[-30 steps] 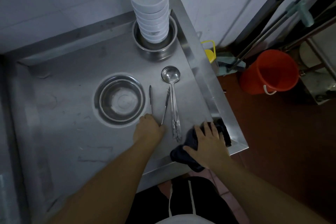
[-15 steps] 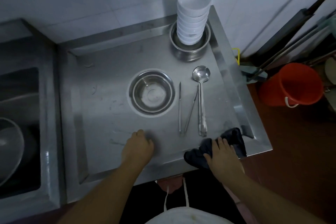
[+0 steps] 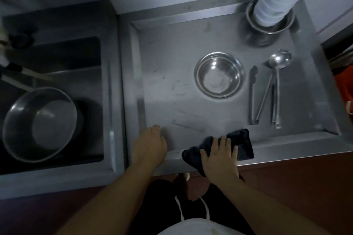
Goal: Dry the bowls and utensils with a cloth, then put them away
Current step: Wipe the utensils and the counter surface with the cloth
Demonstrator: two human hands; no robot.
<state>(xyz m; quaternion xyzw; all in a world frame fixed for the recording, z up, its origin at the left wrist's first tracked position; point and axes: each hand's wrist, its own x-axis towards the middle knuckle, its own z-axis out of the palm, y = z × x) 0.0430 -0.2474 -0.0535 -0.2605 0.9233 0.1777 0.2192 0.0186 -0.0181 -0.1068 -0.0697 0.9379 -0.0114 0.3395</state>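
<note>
A small steel bowl (image 3: 219, 75) sits upright on the steel drainboard (image 3: 172, 66). To its right lie tongs (image 3: 253, 93) and a ladle (image 3: 278, 82), side by side. A tall stack of white bowls (image 3: 275, 0) stands in a steel pot (image 3: 267, 30) at the back right. My right hand (image 3: 219, 156) lies flat on a dark cloth (image 3: 242, 145) at the front edge. My left hand (image 3: 150, 145) rests empty at the drainboard's front left corner, fingers loosely curled. A large steel bowl (image 3: 38, 124) lies in the sink (image 3: 107, 101) on the left.
A knife-like utensil (image 3: 24, 71) with a dark handle lies in the sink's back left. An orange bucket (image 3: 345, 89) stands on the floor at the right edge. White tiled wall runs behind the counter.
The view has swung left, bringing the sink and its large bowl into sight. My left hand left the tongs and slid left along the front edge. My right hand stays on the cloth.
</note>
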